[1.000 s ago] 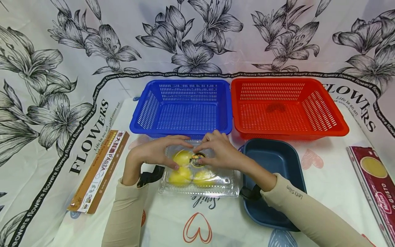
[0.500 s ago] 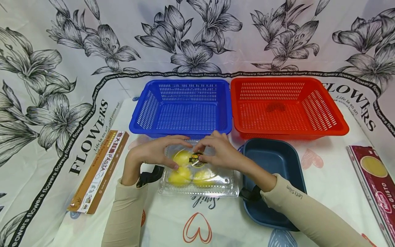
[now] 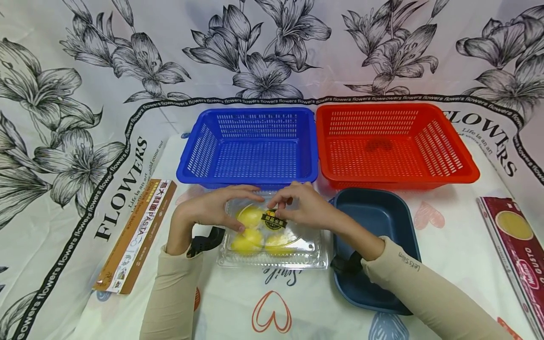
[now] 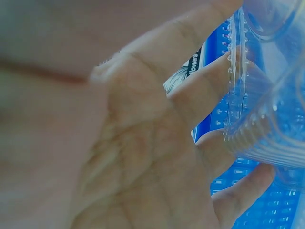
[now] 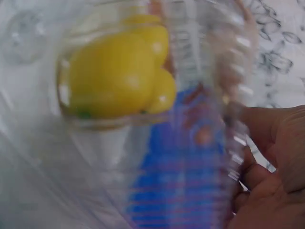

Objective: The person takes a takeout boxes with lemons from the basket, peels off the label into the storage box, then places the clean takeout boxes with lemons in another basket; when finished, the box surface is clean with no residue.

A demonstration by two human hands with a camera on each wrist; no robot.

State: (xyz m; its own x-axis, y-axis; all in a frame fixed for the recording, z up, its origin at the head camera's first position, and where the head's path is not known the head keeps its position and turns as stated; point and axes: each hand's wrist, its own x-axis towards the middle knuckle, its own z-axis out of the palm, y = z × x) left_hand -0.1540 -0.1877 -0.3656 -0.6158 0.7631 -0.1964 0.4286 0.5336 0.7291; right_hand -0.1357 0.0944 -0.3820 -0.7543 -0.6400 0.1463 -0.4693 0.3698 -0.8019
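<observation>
A clear plastic clamshell box (image 3: 306, 248) with several yellow fruits (image 3: 246, 241) inside lies on the cloth, in front of the blue basket. My left hand (image 3: 208, 207) rests on its left side, fingers stretched and thumb on the lid. In the left wrist view, the fingers (image 4: 200, 90) are spread beside the clear plastic. My right hand (image 3: 303, 205) pinches the edge of a black and gold sticker (image 3: 274, 220) above the lid, between thumb and forefinger. The yellow fruits (image 5: 112, 74) show blurred through plastic in the right wrist view.
Behind the box stand a blue basket (image 3: 255, 158) and a red basket (image 3: 382, 163). A dark blue tray (image 3: 376, 208) lies partly under my right forearm. A pasta box (image 3: 136, 236) lies on the left, a dark red packet (image 3: 516, 255) on the right.
The sticker has tilted and turned upward with my right fingers, its print now facing the head camera. My left hand has stayed in place.
</observation>
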